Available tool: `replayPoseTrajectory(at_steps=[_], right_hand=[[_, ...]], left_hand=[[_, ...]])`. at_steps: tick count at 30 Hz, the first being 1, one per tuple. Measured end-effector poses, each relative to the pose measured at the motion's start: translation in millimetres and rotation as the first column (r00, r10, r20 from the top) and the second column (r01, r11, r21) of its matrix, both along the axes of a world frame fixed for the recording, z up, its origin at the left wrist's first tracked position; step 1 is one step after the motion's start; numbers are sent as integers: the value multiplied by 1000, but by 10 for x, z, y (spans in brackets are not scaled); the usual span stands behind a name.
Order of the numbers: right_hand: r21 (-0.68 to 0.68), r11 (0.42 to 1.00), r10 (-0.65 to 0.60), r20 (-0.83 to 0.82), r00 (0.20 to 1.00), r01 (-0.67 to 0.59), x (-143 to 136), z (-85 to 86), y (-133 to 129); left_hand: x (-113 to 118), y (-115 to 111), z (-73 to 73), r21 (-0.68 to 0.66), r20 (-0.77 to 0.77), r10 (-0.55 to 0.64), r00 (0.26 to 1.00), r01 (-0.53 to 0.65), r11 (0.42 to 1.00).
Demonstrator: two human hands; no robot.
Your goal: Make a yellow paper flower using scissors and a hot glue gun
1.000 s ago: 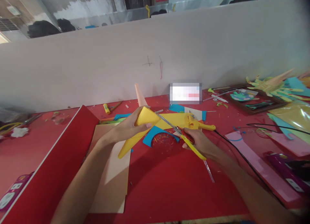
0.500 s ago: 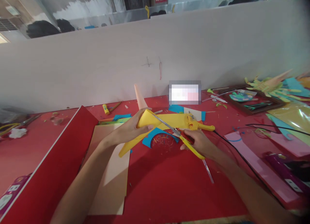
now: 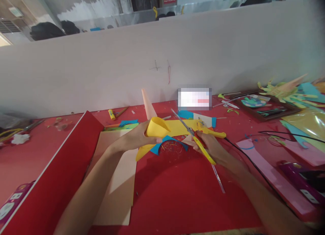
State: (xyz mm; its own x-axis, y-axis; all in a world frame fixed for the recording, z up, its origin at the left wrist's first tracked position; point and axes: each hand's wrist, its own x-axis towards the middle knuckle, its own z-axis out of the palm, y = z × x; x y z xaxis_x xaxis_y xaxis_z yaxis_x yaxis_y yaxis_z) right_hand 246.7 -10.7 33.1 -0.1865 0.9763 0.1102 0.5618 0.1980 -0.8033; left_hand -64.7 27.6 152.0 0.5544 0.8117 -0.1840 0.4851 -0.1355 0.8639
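My left hand is closed round a curled yellow sheet, paper or thin foam, whose open end faces right. A yellow tail of it hangs below my fingers. Scissors with yellow handles are gripped in my right hand, their blades pointing up and left, apart from the curl. Behind them lies a flat yellow strip; whether it joins the curl, I cannot tell. A yellow glue gun with a black cord lies just beyond my right hand. Under the curl is an arched blue piece.
Beige sheets lie at left beside a standing red panel. A peach cone stands near the white partition. Pink strips, a purple box and a brown tray are at right.
The scissors have drawn back right, away from the curled yellow sheet. My left hand has turned the curl so its opening shows, and the hanging tail has shifted right.
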Motion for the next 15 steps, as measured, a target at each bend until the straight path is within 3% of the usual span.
replayPoseTrajectory(at_steps=[4, 10, 15], right_hand=[[-32, 999, 36, 88, 995, -33, 35, 57, 19], [-10, 997, 81, 216, 973, -81, 34, 43, 25], [-13, 995, 97, 200, 975, -96, 32, 32, 25]], left_hand=[[-25, 42, -50, -75, 36, -110, 993, 112, 991], [-37, 65, -107, -88, 32, -153, 988, 156, 984], [-28, 52, -105, -131, 81, -196, 977, 205, 970]])
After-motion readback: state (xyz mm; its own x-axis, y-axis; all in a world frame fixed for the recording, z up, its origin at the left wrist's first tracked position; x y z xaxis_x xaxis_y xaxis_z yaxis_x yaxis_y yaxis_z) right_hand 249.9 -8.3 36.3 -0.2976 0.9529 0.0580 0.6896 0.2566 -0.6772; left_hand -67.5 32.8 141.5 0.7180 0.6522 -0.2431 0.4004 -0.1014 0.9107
